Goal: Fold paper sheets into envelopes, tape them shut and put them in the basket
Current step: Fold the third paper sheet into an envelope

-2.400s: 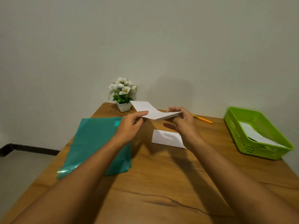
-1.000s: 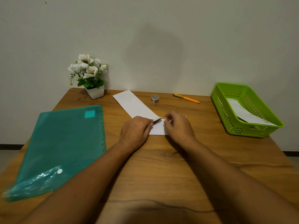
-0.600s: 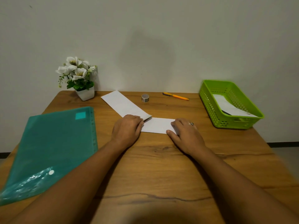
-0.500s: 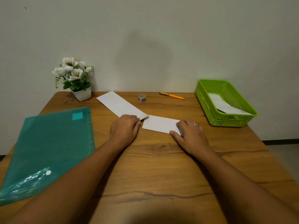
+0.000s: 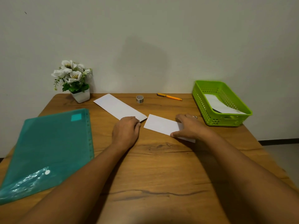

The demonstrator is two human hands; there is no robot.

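Pins the small folded sheet [image 5: 159, 125] left of the basket [image 5: 200, 101] under a flat, spread right hand [image 5: 190, 126], rests the left hand [image 5: 125, 131], grip impossible to tell, on the long sheet [image 5: 116, 106] farther left of the basket, risking a skewed crease through slipping paper.

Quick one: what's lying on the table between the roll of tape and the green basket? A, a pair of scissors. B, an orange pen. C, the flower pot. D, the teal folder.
B: the orange pen lies flat near the far edge of the table, with the roll of tape on one side of it and the green basket on the other.
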